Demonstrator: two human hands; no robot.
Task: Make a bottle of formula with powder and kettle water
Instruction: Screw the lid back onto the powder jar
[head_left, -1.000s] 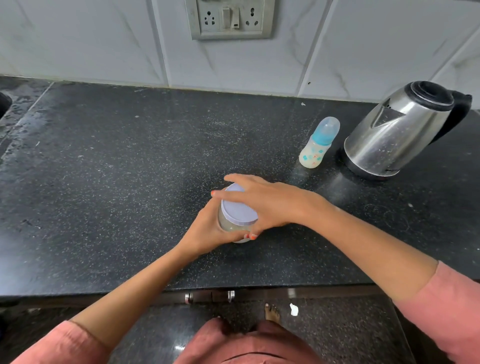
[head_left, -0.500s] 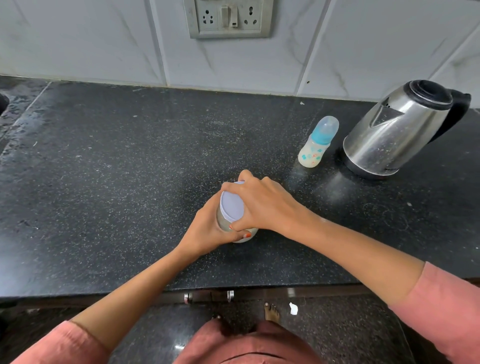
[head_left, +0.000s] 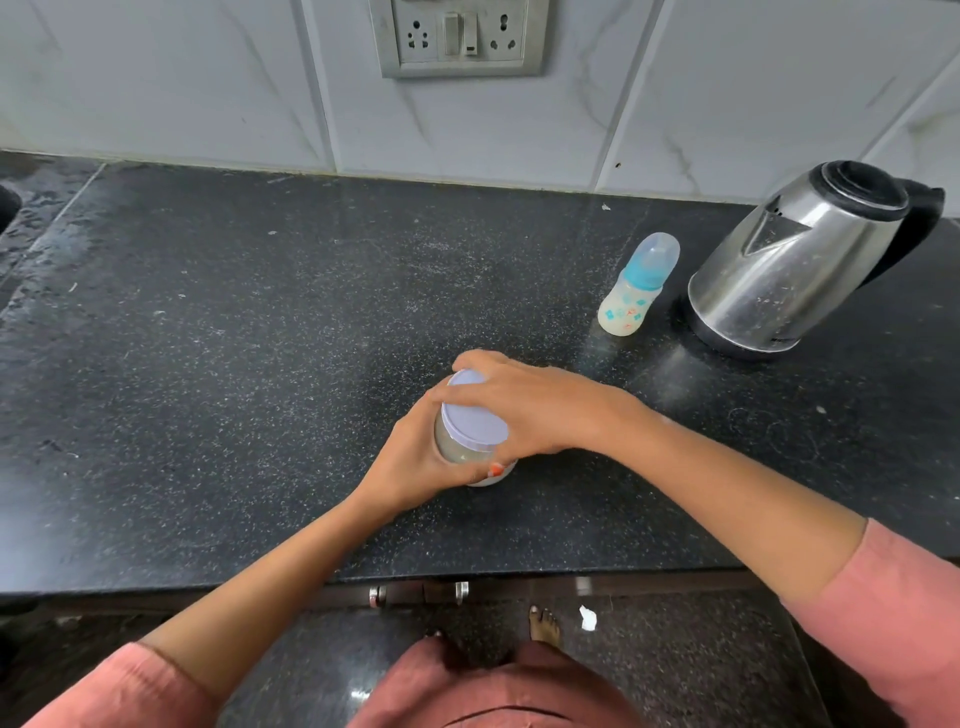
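The black speckled counter (head_left: 249, 364) fills most of the frame. At the upper right stands the steel kettle (head_left: 789, 265), its black handle turned toward the right edge. In the middle, nearer the counter's front edge, the left hand (head_left: 415, 465) wraps its fingers round the side of the powder jar (head_left: 460, 451), which stands on the counter. The right hand (head_left: 535, 405) reaches over the top, fingers curled round the rim of the pale lilac lid (head_left: 474, 418). The capped baby bottle (head_left: 636, 291) stands just left of the kettle, well apart from both hands.

Jar (head_left: 475, 423) contents unclear behind the curled fingers (head_left: 483, 364)
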